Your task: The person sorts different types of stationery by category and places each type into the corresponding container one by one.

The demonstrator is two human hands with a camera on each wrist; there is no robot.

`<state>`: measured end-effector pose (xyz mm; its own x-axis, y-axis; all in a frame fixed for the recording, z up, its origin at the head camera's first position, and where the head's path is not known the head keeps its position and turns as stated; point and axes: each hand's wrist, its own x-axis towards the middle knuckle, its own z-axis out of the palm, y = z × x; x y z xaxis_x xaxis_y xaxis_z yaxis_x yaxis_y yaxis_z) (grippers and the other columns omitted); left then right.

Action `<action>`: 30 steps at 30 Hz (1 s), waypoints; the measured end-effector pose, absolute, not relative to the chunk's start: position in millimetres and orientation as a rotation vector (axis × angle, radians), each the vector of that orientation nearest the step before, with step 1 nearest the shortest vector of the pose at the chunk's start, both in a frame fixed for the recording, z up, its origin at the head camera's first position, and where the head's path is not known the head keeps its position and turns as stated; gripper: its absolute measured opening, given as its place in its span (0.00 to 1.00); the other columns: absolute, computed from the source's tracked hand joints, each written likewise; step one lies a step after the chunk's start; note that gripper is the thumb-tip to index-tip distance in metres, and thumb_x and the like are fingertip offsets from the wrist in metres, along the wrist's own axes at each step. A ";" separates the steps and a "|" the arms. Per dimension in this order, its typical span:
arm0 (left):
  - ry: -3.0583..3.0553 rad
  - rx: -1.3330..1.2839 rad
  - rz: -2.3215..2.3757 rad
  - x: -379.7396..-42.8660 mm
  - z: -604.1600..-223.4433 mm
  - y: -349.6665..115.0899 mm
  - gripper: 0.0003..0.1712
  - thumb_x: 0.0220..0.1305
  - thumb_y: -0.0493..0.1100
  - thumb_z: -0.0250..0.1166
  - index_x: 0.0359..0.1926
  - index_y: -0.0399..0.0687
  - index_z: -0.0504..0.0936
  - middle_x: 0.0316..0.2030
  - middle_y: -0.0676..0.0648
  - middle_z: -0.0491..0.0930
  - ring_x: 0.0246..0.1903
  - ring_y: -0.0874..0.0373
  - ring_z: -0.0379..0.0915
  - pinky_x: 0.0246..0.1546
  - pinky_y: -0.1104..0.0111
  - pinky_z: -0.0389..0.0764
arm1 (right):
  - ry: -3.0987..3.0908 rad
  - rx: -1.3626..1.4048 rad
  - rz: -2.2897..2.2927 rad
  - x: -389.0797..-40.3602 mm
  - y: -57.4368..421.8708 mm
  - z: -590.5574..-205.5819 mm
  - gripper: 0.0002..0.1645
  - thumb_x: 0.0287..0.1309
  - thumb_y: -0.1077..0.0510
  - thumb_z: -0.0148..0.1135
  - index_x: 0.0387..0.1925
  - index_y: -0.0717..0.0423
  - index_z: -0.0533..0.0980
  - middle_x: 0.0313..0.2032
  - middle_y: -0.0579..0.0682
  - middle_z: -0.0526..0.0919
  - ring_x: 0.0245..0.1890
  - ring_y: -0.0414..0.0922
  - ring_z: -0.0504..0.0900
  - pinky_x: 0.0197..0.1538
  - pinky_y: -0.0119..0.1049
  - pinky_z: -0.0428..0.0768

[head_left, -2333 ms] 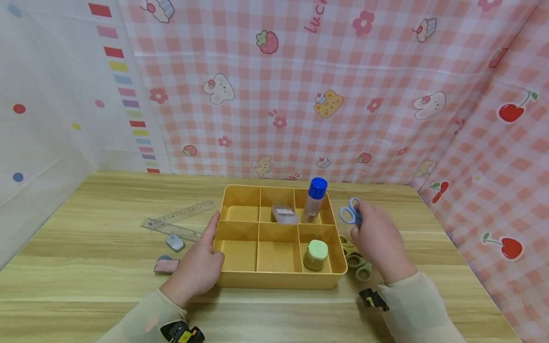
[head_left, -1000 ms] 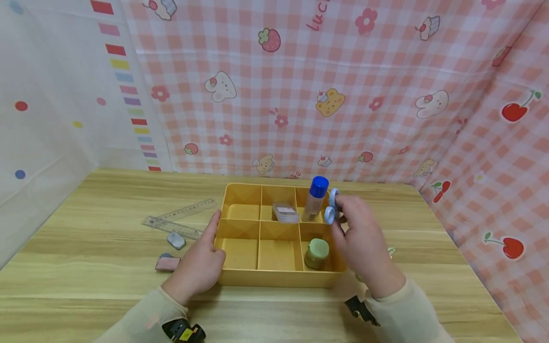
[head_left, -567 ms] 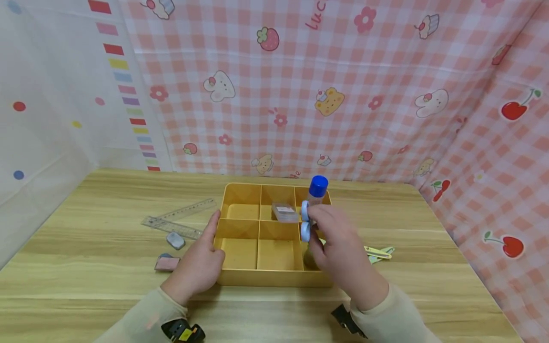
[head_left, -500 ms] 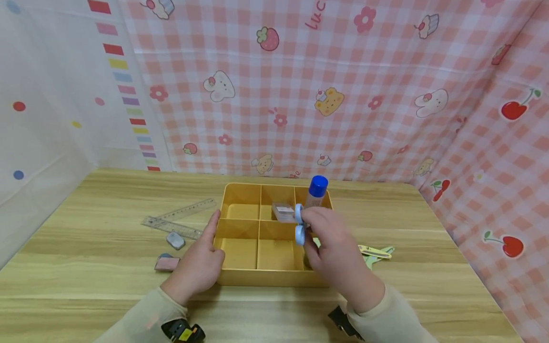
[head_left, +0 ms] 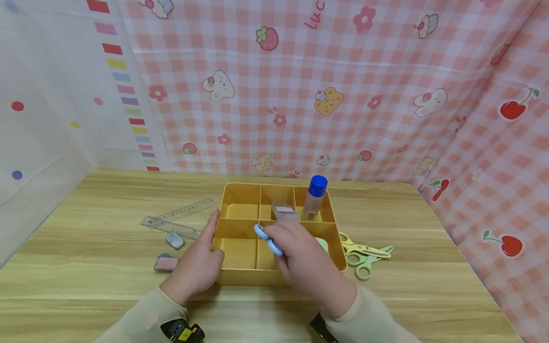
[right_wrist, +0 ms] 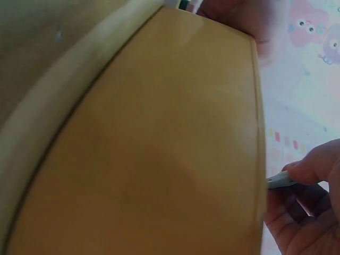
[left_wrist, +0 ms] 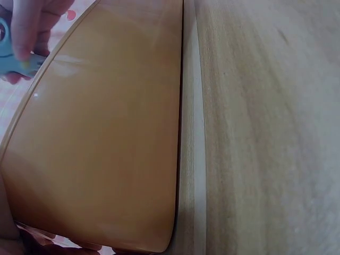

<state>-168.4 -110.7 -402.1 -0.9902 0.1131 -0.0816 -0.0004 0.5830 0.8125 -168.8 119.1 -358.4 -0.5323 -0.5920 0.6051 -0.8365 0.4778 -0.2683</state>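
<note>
A yellow box [head_left: 274, 277] with six compartments stands on the table. My left hand [head_left: 195, 267] grips its left wall, index finger straight along the outside and thumb at the rim. My right hand [head_left: 306, 262] pinches a pair of blue-handled scissors [head_left: 274, 247] above the front middle compartment; in the head view their blades are hidden. The right wrist view catches the scissors [right_wrist: 281, 180] between thumb and fingers, beyond the box rim. A blue-capped glue stick [head_left: 315, 195] leans in the back right compartment, and a clear plastic case [head_left: 284, 211] lies in the back middle one.
Right of the box lie yellow scissors [head_left: 364, 249] and green scissors [head_left: 363, 270], crossed. A green-lidded jar [head_left: 321, 244] is partly hidden in the front right compartment. On the left are clear rulers [head_left: 171, 227], a grey eraser [head_left: 175, 240] and a pink eraser [head_left: 166, 263].
My right hand has carried the blue scissors left from beside the box to over its front middle compartment, uncovering the other two scissors. My left hand has stayed on the box.
</note>
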 end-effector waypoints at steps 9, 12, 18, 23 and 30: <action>2.681 0.098 1.380 -168.7 -401.9 -110.1 0.47 0.62 0.33 0.45 0.73 0.67 0.30 0.71 0.44 0.47 0.64 0.51 0.44 0.63 0.44 0.52 | -2.503 1.126 0.694 -170.0 114.0 -369.3 0.20 0.53 0.69 0.60 0.49 0.52 0.75 0.43 0.43 0.78 0.46 0.38 0.69 0.50 0.37 0.76; 2.679 0.094 1.375 -168.8 -401.6 -110.5 0.47 0.63 0.33 0.44 0.73 0.67 0.30 0.71 0.44 0.47 0.64 0.50 0.44 0.62 0.44 0.52 | -2.547 1.111 0.687 -171.3 112.6 -372.0 0.20 0.54 0.68 0.60 0.49 0.50 0.76 0.43 0.42 0.78 0.45 0.38 0.70 0.48 0.36 0.76; 2.682 0.102 1.380 -168.9 -402.8 -110.4 0.47 0.62 0.33 0.44 0.73 0.66 0.31 0.71 0.44 0.48 0.64 0.51 0.45 0.63 0.45 0.52 | -2.620 1.069 0.672 -173.0 110.6 -375.4 0.20 0.54 0.67 0.59 0.49 0.49 0.76 0.41 0.41 0.77 0.42 0.37 0.70 0.45 0.35 0.77; 2.682 0.105 1.387 -168.5 -402.8 -110.3 0.47 0.62 0.33 0.44 0.73 0.66 0.31 0.71 0.44 0.48 0.64 0.51 0.45 0.63 0.45 0.52 | -2.706 1.008 0.661 -176.6 107.4 -374.0 0.21 0.52 0.68 0.61 0.48 0.50 0.76 0.38 0.42 0.76 0.37 0.37 0.71 0.41 0.34 0.78; 2.675 0.102 1.395 -168.6 -401.6 -110.6 0.47 0.62 0.32 0.44 0.73 0.66 0.31 0.71 0.45 0.47 0.64 0.51 0.44 0.63 0.44 0.51 | -2.835 0.924 0.600 -181.2 103.3 -371.3 0.19 0.53 0.66 0.61 0.49 0.52 0.75 0.38 0.43 0.75 0.37 0.38 0.70 0.42 0.35 0.79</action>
<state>-168.6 -110.6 -401.6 -0.9902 0.1162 -0.0780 0.0026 0.5720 0.8203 -181.2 103.3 -371.3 -0.8109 -0.5450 0.2130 -0.5846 0.7383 -0.3363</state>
